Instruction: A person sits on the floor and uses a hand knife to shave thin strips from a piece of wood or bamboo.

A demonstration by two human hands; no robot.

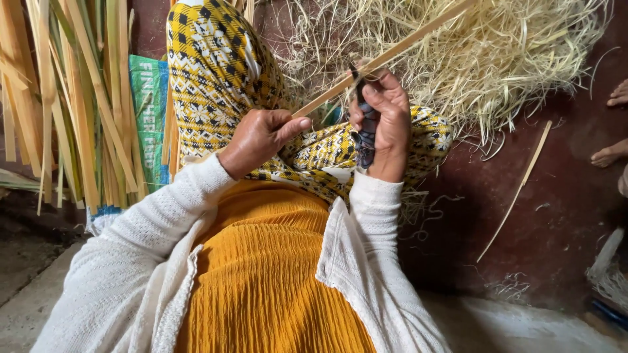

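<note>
My left hand (260, 138) pinches the near end of a long thin bamboo strip (405, 40) that runs up and to the right. Wrapped in dark tape, a knife (366, 131) sits in the grip of my right hand (386, 124), with its blade meeting the strip just above the fingers. Both hands are over my lap, which is covered by a yellow and black patterned cloth (216, 72).
A heap of pale bamboo shavings (484, 52) lies ahead on the dark red floor. Flat bamboo slats (72, 98) stand on the left beside a green sack (150, 111). One loose strip (517, 189) lies at right. Another person's bare feet (611, 150) are at the right edge.
</note>
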